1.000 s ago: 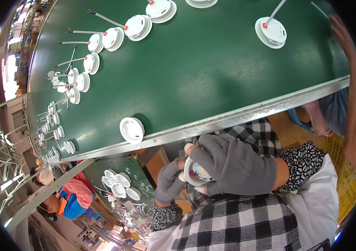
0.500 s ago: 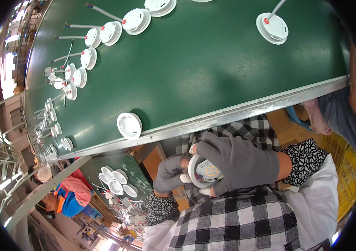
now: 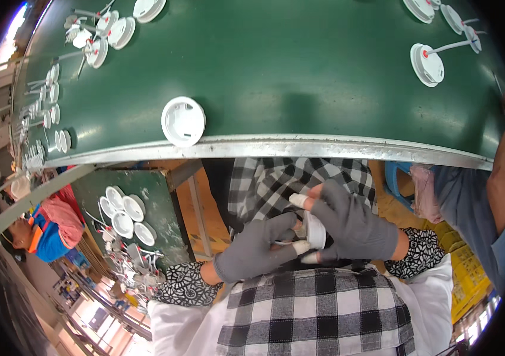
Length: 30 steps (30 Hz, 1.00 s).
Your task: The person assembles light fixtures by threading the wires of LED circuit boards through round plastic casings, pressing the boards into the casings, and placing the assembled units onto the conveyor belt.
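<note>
A round white lamp housing (image 3: 316,230) is held low in front of my lap, below the edge of the green work surface. It is turned nearly edge-on, so its inside face is mostly hidden. My left hand (image 3: 255,248), in a grey glove with white-covered fingertips, pinches its left side between thumb and fingers. Around the right side curves my right hand (image 3: 353,228), gloved the same way, with its thumb below the housing and a forefinger lifted off above it. Beyond the metal edge sits another white lamp housing (image 3: 183,121), its hollow side showing.
The green work surface (image 3: 300,77) ends in a metal rail (image 3: 324,146). Corded white lamps (image 3: 427,64) stand at the right and left. A side table (image 3: 169,207) at left carries several white cups (image 3: 123,224) and tangled wired parts (image 3: 131,264). Another person's arm (image 3: 504,160) is at right.
The lamp housing has turned from showing its board with yellow dots to nearly edge-on. My right forefinger has lifted away from it. The whole view has swung.
</note>
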{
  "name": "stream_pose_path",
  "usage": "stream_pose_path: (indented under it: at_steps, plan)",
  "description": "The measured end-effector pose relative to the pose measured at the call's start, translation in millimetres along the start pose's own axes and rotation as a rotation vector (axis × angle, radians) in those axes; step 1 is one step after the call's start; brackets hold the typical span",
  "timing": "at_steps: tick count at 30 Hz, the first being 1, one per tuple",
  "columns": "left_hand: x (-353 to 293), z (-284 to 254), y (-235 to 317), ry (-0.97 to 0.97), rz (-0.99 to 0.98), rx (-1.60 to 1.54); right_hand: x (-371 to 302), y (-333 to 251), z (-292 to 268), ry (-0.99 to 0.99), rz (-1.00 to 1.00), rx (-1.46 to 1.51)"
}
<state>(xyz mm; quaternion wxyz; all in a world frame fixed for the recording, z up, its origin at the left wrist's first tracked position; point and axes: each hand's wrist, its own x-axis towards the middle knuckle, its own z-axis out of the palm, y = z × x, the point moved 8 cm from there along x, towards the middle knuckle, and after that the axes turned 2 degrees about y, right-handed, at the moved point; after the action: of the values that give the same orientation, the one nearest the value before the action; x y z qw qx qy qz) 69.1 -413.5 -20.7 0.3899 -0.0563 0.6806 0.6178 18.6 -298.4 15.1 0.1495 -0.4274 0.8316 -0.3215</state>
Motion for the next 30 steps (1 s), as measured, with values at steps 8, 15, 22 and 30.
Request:
stream_pose_path:
  at_steps: [8,15,22,30]
  plan:
    - [-3,9,8,-0.187,0.057,0.109,-35,27,52,-0.344,0.145,0.617]
    - [-3,11,7,-0.160,0.197,0.274,-35,24,54,-0.349,0.217,0.666]
    - [-8,19,-13,-0.142,0.350,0.315,-42,26,69,-0.323,0.164,0.809]
    - [-3,1,51,0.206,0.608,0.892,-9,34,39,-0.228,0.492,0.713]
